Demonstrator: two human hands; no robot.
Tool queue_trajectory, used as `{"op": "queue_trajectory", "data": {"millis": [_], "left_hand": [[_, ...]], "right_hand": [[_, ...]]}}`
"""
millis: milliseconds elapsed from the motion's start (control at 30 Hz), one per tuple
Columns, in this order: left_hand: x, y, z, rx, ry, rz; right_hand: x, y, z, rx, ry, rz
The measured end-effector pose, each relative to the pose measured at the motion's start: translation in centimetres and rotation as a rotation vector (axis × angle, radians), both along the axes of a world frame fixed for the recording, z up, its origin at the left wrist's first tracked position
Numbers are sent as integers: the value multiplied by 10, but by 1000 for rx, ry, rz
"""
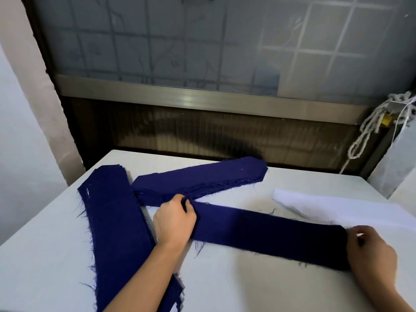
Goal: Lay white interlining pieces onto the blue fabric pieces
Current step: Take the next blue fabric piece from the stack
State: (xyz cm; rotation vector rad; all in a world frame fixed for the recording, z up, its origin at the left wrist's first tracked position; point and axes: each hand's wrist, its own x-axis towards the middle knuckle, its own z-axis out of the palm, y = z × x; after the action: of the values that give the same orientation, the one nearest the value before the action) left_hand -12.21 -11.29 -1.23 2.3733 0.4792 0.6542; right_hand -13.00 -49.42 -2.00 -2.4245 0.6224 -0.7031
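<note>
Head view shows the job at an early stage, by my reading: a single blue strip (265, 235) lies flat across the middle of the table (236, 284), running from near its centre toward the right edge, and nothing white covers it yet. The left hand (174, 219) has its fingers curled around the strip's left end and pinches it. The right hand (371, 251) grasps the right end between thumb and bent fingers, so the strip is drawn out straight between them. The white interlining pieces (337, 206) sit by the right edge, just behind the strip's right end, with no hand on them. Two more heaps wait: a stack of blue pieces (114, 217) along the left edge and a second blue stack (198, 179) near the far edge, neither showing white on top. Laying interlining on this strip, then on the rest, appears to be what remains.
</note>
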Motion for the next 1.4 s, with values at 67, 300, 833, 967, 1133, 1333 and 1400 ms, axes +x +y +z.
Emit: {"op": "queue_trajectory", "data": {"millis": [67,300,833,967,1133,1333,1400], "left_hand": [[0,1,-1,77,106,-13],[5,2,-8,153,185,-54],[6,4,-14,146,152,-69],[6,3,-14,131,134,-90],[7,1,-12,126,175,-96],[7,3,-12,96,174,-96],[7,3,-13,86,167,-90]], "right_hand": [[1,0,0,-34,28,2],[0,3,-2,-260,185,50],[5,-6,-8,-183,194,-59],[10,-1,-3,-237,207,-71],[45,18,18,-369,87,195],[101,33,21,-240,208,490],[109,30,15,-247,283,494]]}}
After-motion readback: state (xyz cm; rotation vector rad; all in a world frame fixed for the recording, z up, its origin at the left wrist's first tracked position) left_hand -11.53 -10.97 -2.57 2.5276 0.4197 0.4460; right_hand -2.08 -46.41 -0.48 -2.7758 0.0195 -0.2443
